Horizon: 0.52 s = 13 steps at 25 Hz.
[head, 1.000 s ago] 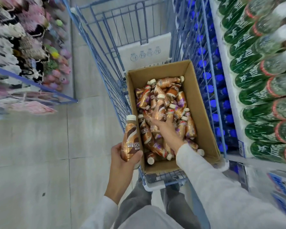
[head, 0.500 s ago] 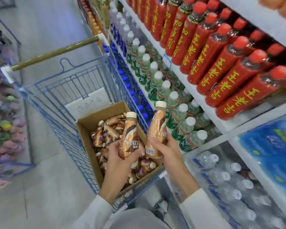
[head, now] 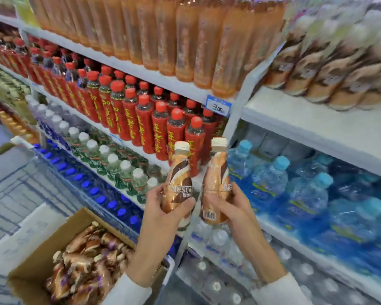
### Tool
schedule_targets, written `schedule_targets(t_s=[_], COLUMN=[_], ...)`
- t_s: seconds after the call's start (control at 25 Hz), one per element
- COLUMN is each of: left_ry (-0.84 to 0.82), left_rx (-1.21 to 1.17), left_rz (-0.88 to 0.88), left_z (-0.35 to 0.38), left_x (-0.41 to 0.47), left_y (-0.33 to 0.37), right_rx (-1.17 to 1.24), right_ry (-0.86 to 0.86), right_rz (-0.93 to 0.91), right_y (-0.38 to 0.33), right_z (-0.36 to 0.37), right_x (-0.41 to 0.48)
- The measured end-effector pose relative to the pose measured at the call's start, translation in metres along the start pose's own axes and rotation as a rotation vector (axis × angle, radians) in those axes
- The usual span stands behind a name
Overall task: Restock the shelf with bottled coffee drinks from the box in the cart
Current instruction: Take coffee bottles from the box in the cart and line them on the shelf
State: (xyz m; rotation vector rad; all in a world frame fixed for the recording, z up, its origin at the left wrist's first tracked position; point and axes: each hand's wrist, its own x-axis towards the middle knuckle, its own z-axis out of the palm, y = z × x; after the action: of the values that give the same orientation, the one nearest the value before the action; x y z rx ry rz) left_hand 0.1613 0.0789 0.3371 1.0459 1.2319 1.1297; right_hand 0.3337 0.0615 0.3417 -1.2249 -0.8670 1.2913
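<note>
Left hand (head: 161, 210) fingers wrap a copper-brown, white-capped plastic coffee bottle (head: 179, 172); right hand (head: 233, 208) wraps its twin (head: 216, 177). Stiff, likely slick: grip mid-body.

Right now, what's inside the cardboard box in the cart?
The cardboard box holds a jumbled pile of bottled coffee drinks, copper-brown with cream caps. The pile covers the box floor and any lower layers, so how deep it goes cannot be seen.

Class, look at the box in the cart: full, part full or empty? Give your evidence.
Part full. Coffee bottles lie heaped in the box, below its rim; bare inner wall shows above them.
</note>
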Motion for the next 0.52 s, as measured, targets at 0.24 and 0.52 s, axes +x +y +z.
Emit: schedule_targets(t_s=[0.24, 0.52], left_ry=[-0.184, -0.342], left_rx=[0.014, 0.043], left_rz=[0.079, 0.241], left_z=[0.066, 0.136], left_x=[0.011, 0.028], left_y=[0.034, 0.082], right_rx=[0.01, -0.064], right_ry=[0.177, 0.35], right_rz=[-0.147, -0.312], right_y=[-0.039, -0.101], right_z=[-0.06, -0.112], right_x=[-0.019, -0.031])
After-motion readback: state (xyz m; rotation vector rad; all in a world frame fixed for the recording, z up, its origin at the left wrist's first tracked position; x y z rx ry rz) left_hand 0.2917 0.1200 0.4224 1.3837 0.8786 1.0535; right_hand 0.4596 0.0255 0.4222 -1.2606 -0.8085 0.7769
